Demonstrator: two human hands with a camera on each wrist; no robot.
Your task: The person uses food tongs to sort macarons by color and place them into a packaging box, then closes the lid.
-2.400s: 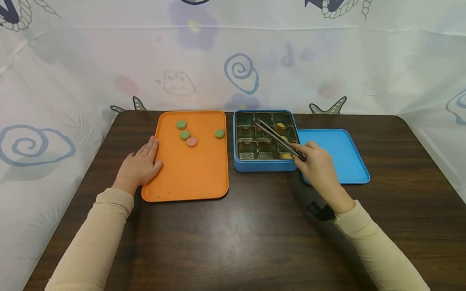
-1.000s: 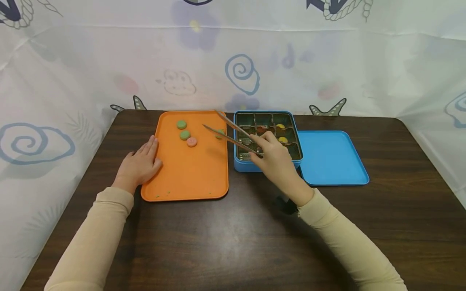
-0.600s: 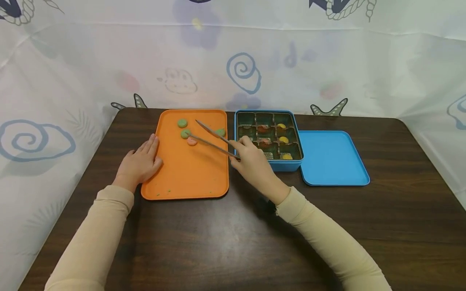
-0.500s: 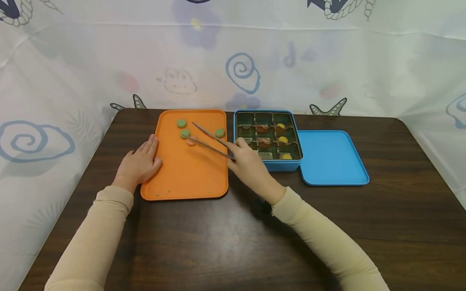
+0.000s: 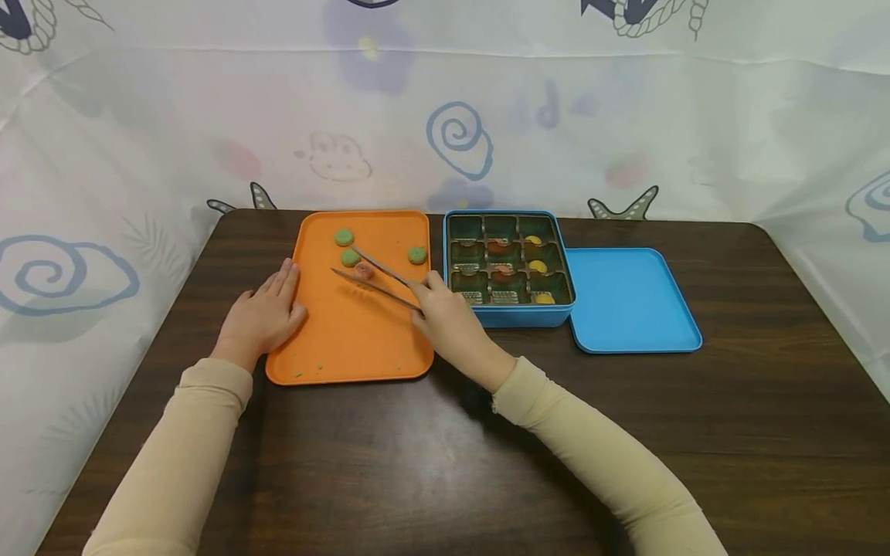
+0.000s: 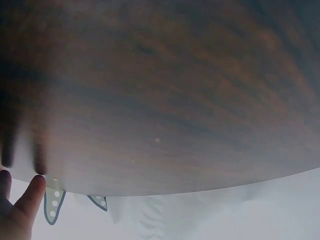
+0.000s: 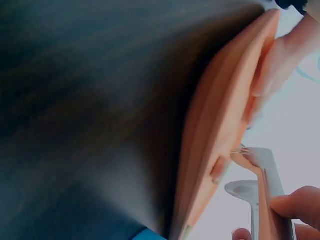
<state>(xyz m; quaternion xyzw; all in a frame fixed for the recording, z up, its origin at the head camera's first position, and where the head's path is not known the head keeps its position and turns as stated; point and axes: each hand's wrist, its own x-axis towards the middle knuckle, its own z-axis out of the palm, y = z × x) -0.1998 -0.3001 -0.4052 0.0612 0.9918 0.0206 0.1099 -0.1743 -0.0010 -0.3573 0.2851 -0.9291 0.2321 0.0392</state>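
Note:
My right hand (image 5: 455,328) holds a pair of metal tongs (image 5: 378,292) over the orange tray (image 5: 351,340). The tongs' arms are spread, one to each side of a small round pink disc (image 5: 364,270). Just behind it lies a green disc (image 5: 350,258), with a second green disc (image 5: 344,237) farther back and a third green disc (image 5: 417,255) near the tray's right edge. Flat on the tray's left edge rests my left hand (image 5: 259,320), fingers straight. In the right wrist view the tongs (image 7: 265,200) show a forked tip and a spoon-shaped tip.
A blue box (image 5: 511,315) with a divided insert stands right of the tray. Yellow pieces (image 5: 538,266) fill its right column, and reddish pieces (image 5: 502,272) sit in the middle one. Beside it lies a flat blue lid (image 5: 636,301). Green crumbs (image 5: 299,375) dot the tray's front.
My right hand has moved left from the box to the tray, and the tongs have spread apart. Their tips shifted from near the green disc to around the pink one. My left hand stayed put.

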